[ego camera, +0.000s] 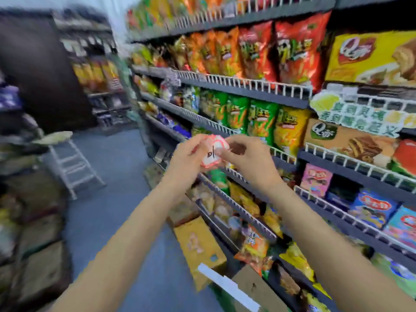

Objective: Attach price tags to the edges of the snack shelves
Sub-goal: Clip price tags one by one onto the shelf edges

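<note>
Head view: both hands are raised in front of the shelves (pixel 238 90), meeting at a small bunch of tags (pixel 212 152), white with red borders, one showing dark handwriting. The left hand (pixel 188 157) curls round the bunch from the left and serves as the holder; the right hand (pixel 246 157) pinches at the bunch's right edge with thumb and forefinger, most likely to peel or separate a single tag. Holding them up between the hands, clear of the shelf, makes sense: a tag must be freed before it can go on an edge. No tag is visibly on a shelf edge yet; motion blur hides finer detail.

The shelves run along the right, dark rails with white wire guards, chip bags (pixel 258 50) above and green bags (pixel 236 113) at hand height. The rail just behind the hands looks the nearest place for the next tag. Cartons (pixel 200 248) sit on the floor below, and a white stool (pixel 67 163) stands across the aisle to the left
</note>
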`<action>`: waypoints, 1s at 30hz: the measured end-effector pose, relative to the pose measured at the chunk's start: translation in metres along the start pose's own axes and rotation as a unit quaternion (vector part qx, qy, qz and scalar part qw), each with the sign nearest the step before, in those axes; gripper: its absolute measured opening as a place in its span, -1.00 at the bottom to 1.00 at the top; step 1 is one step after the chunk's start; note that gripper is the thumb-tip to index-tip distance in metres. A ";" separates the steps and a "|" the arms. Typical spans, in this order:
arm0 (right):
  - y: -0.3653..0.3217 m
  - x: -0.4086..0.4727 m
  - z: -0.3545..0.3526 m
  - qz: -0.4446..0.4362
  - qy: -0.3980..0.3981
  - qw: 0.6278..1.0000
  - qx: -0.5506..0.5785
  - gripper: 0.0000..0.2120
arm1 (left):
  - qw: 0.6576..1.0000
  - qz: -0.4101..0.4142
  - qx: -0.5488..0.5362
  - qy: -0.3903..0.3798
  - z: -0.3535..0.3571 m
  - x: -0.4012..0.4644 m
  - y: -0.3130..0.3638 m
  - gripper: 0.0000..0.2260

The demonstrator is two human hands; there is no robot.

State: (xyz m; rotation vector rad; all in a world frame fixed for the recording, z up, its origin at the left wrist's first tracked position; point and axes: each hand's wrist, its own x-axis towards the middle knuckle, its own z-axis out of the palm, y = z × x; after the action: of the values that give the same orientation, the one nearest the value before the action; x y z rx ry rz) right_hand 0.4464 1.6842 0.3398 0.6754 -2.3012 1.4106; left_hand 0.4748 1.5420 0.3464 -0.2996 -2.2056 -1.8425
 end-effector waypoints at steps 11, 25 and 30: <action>-0.217 0.016 0.201 -0.161 -0.200 0.919 0.298 -0.87 | 0.857 0.089 0.272 0.429 -0.211 -0.141 0.098 -0.80; -0.402 -0.148 0.220 -0.312 -0.462 0.709 0.431 -0.86 | 0.576 -0.026 0.380 0.724 -0.183 -0.376 0.216 -0.87; -0.446 -0.241 0.188 -0.301 -0.541 0.613 0.490 -0.89 | 0.488 -0.076 0.340 0.800 -0.138 -0.460 0.247 -0.73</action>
State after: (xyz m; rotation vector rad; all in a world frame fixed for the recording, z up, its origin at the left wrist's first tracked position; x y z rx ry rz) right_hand 0.8872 1.3933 0.4538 2.9393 -1.0968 2.0485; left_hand 0.9966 1.4518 0.4525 1.2616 -1.1151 -0.3254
